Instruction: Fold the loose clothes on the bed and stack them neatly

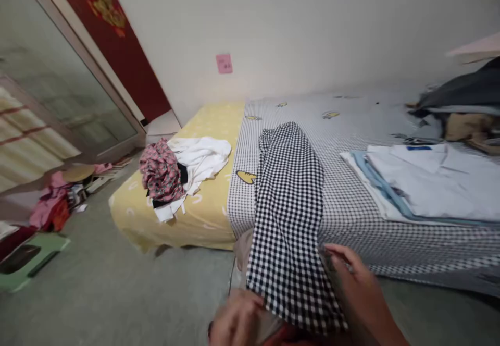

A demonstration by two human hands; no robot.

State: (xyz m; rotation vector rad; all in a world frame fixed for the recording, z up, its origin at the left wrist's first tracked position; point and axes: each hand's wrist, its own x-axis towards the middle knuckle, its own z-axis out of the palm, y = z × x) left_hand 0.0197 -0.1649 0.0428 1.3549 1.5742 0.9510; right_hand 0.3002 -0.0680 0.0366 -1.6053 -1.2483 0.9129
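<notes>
A black-and-white checked garment [289, 215] lies lengthwise over the bed's front edge, its lower end hanging toward me. Whether it is a skirt or something else I cannot tell. At its lower left corner, my left hand [237, 319] is closed on the hem, slightly blurred. My right hand [357, 278] is beside the garment's right edge, with fingers stretched toward the cloth and partly apart. Whether those fingertips touch the fabric is unclear.
Folded shirts [422, 179] are stacked on the bed's right side, before a dark clothes heap [464, 96]. A crumpled floral cloth [162, 171] and white clothing [205, 158] lie on the yellow sheet [207, 226]. A green stool [35, 257] stands on the floor at left.
</notes>
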